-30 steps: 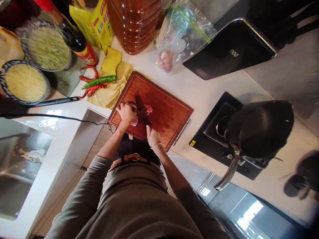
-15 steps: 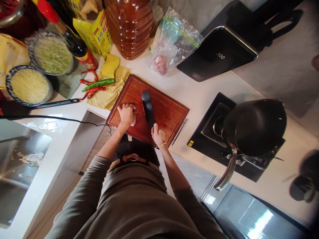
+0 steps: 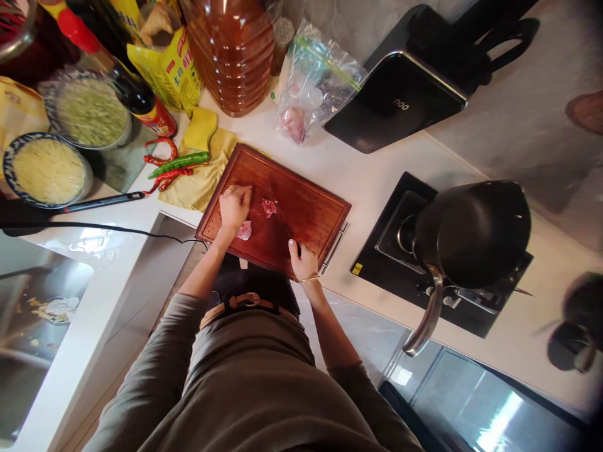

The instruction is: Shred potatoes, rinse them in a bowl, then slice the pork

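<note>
Since half a second ago, the broad knife blade that stood over the middle of the cutting board (image 3: 306, 210) has dropped out of plain sight, and my right hand (image 3: 303, 260) has drawn back to the board's near edge. I see that hand closed around a dark handle, with only a thin sliver of the knife (image 3: 291, 242) showing ahead of the knuckles; a thin bracelet sits at the wrist. My left hand (image 3: 234, 207) rests on the left part of the board, fingers curled loosely downward; I cannot tell whether they pinch anything. One piece of raw meat (image 3: 244, 231) lies just beside that hand, touching its near side, and a second meat piece (image 3: 269, 207) lies apart to its right, near the board's centre. Left of the board on the white table (image 3: 377, 182), red and green chili peppers (image 3: 176, 163) lie on a yellow cloth (image 3: 200, 185). Beyond the board stand a large oil bottle (image 3: 235, 50) and a clear plastic bag (image 3: 313, 88). To the right, a black wok (image 3: 471, 235) sits on the stove.
</note>
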`<state>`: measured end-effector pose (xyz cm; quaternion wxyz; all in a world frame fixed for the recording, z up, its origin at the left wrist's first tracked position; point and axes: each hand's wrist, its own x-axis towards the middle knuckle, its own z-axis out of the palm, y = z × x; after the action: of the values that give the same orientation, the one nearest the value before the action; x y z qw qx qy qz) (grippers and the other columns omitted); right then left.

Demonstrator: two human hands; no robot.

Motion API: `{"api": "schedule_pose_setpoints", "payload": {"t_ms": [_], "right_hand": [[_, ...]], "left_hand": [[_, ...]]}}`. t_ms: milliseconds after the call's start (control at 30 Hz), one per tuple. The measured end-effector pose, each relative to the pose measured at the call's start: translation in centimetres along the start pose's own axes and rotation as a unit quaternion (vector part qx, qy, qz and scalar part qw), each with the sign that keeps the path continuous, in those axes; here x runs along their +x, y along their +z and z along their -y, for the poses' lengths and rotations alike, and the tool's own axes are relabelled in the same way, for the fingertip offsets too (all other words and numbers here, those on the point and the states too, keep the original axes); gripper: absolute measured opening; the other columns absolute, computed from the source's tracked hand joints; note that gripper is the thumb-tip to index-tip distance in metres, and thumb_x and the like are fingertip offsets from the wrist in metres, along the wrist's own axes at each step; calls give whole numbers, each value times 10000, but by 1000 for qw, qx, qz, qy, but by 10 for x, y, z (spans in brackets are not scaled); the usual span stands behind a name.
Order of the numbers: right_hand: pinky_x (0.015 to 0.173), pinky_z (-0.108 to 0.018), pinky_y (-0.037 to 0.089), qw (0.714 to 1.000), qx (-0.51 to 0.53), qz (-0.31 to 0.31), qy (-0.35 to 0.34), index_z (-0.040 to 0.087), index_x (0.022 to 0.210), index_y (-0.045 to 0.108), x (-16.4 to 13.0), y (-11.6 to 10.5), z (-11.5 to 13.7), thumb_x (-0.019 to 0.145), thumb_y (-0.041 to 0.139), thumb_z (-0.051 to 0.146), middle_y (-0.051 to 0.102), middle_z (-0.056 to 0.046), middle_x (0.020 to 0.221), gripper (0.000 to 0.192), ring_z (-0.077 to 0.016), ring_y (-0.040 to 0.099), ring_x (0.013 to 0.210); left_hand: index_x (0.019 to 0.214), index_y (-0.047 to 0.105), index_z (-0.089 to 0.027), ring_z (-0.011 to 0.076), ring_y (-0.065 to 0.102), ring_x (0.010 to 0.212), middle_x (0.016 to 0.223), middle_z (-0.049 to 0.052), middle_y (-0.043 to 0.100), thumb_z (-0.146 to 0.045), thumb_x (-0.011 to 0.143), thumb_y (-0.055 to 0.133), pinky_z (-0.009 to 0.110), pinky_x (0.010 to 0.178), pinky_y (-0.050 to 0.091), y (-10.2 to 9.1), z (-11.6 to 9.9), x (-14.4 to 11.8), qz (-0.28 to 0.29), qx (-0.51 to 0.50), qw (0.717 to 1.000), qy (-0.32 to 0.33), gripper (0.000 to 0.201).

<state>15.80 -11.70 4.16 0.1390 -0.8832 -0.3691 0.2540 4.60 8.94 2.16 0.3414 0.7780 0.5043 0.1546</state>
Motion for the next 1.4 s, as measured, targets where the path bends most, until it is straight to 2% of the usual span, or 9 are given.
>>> {"api": "schedule_pose_setpoints", "payload": {"t_ms": [67, 133, 300, 400, 500, 733, 1033, 1167, 1400], "right_hand": [[561, -249, 338, 998, -59, -8, -24, 187, 807, 664, 0, -5, -1, 865, 327, 621, 668, -62, 655, 552, -174, 606, 616], [560, -242, 328, 994, -93, -19, -58, 196, 824, 681, 0, -8, -2, 819, 425, 640, 683, -64, 692, 513, -174, 615, 644], [598, -236, 351, 984, -118, -48, -128, 203, 835, 698, 0, -8, -4, 777, 501, 645, 707, -68, 774, 488, -170, 631, 711], [599, -238, 352, 982, -130, -56, -124, 202, 832, 704, -3, -8, -7, 773, 508, 645, 709, -70, 765, 488, -173, 632, 706], [576, -244, 335, 983, -146, -60, -98, 202, 841, 709, -7, -9, -13, 766, 506, 656, 704, -70, 731, 503, -178, 628, 669], [551, -254, 319, 988, -134, -70, -25, 195, 835, 711, -18, -9, -35, 750, 463, 703, 690, -84, 697, 571, -190, 610, 630], [542, -247, 323, 989, -121, -91, -1, 194, 820, 723, -27, -6, -44, 736, 483, 702, 683, -82, 663, 568, -184, 602, 609], [543, -246, 345, 991, -101, -89, 1, 187, 807, 720, -37, -8, -53, 734, 469, 713, 684, -81, 657, 587, -186, 611, 608], [579, -259, 423, 997, 78, -11, 21, 176, 759, 660, -49, -10, -59, 840, 307, 653, 672, -74, 646, 598, -173, 617, 592]], "left_hand": [[994, 606, -178, 186, 563, 930, 973, 74, 631, -339, 917, 356, 334, 848, 406, -15, 6, -5, -94, -17, 995, -25, 307], [986, 583, -179, 198, 540, 948, 967, 74, 606, -382, 886, 435, 348, 862, 399, -29, 8, -10, -112, -7, 993, -23, 271], [896, 595, -220, 272, 471, 1050, 1024, 68, 578, -447, 751, 628, 447, 921, 317, -41, -2, -12, 66, 100, 992, 45, 271], [897, 593, -225, 281, 473, 1043, 1011, 61, 594, -424, 737, 648, 472, 918, 286, -31, -10, -6, 160, 129, 976, 74, 261], [892, 596, -224, 277, 479, 1031, 990, 57, 607, -422, 730, 653, 474, 914, 273, -14, -14, 4, 200, 126, 968, 89, 262], [878, 599, -229, 250, 515, 993, 920, 33, 648, -350, 760, 624, 442, 914, 258, 13, -16, 26, 178, 118, 973, 82, 171], [945, 597, -240, 227, 559, 962, 863, 12, 684, -354, 763, 612, 422, 909, 264, 9, -15, 26, 188, 101, 975, 70, 215], [980, 594, -235, 224, 572, 969, 873, 16, 695, -290, 798, 567, 434, 935, 258, 12, -13, 27, 163, 120, 978, 51, 191], [1099, 580, -202, 163, 587, 1017, 1067, 42, 674, -195, 883, 365, 338, 947, 343, -9, -3, 3, 89, 29, 995, 17, 305]]}}
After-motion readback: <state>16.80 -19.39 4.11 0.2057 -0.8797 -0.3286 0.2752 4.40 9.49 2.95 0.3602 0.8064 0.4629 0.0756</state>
